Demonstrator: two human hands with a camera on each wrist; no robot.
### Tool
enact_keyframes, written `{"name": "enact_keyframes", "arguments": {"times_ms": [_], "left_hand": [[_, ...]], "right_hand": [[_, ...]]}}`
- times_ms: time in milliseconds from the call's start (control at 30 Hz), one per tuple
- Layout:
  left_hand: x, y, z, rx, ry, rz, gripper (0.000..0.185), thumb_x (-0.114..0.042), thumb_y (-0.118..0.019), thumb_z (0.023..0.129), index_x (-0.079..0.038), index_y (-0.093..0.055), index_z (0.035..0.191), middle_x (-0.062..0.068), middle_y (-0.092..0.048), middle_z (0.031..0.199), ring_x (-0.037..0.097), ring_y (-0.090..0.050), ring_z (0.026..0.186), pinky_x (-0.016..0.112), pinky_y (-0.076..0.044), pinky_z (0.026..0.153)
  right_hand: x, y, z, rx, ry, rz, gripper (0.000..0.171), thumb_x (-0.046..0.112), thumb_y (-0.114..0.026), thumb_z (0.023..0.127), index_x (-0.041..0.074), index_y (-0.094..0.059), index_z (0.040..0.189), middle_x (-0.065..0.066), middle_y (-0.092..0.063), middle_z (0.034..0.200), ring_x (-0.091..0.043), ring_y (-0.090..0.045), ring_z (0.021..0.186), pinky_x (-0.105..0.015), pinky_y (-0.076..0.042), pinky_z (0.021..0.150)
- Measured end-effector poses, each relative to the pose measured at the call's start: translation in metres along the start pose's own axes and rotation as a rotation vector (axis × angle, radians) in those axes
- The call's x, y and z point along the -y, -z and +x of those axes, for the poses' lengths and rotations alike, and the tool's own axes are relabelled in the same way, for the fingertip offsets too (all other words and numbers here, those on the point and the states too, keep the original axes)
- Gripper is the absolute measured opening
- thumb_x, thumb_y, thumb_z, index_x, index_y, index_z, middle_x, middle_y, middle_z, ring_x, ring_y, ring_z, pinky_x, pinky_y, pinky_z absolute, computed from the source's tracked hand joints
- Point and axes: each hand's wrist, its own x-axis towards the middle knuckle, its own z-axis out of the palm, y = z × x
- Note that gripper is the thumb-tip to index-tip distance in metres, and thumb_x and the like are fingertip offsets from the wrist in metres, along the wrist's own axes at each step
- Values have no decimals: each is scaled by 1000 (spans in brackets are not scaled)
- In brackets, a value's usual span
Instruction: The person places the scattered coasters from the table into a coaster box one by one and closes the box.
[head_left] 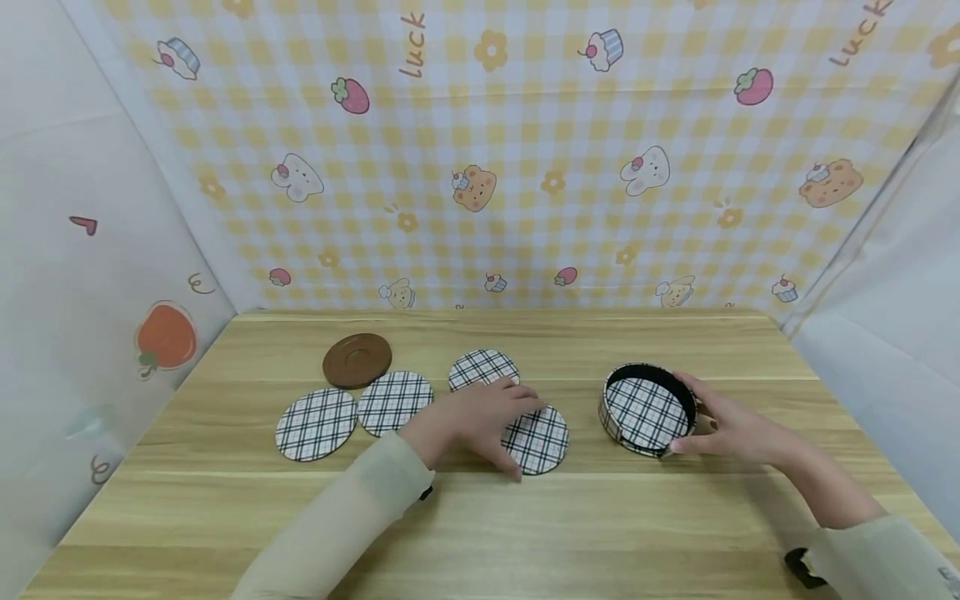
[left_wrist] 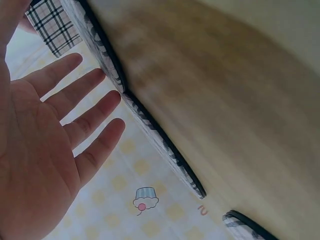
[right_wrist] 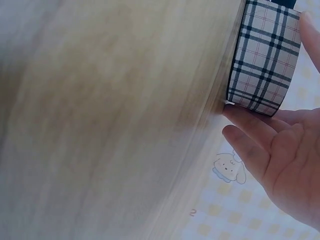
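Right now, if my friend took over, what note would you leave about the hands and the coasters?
Left hand: open, fingers flat on the nearest coaster.
Right hand: holds the round holder by its side.
Done: one coaster lies inside the holder.
Left: four plaid coasters out on the table, counting the one under the left hand; a brown one sits behind them.

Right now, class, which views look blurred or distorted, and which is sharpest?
Head view: sharpest, though wide-angle bending curves the backdrop edges; the plaid coasters read clearly. Left wrist view: tabletop smeared, left hand fairly crisp. Right wrist view: table blurred, plaid holder sharper.
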Motion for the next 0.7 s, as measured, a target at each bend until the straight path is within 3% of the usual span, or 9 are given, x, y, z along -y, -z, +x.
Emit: {"name": "enact_keyframes", "arguments": {"times_ms": [700], "left_hand": [[-8, -1, 4, 22, -13, 50, 92, -55, -78, 75, -25, -39, 153, 1, -38, 158, 24, -37, 142, 40, -42, 112]], "right_hand": [[2, -1, -1, 0, 1, 5, 102, 22, -77, 87, -9, -7, 155, -44, -17, 153, -68, -31, 130, -77, -37, 93]]}}
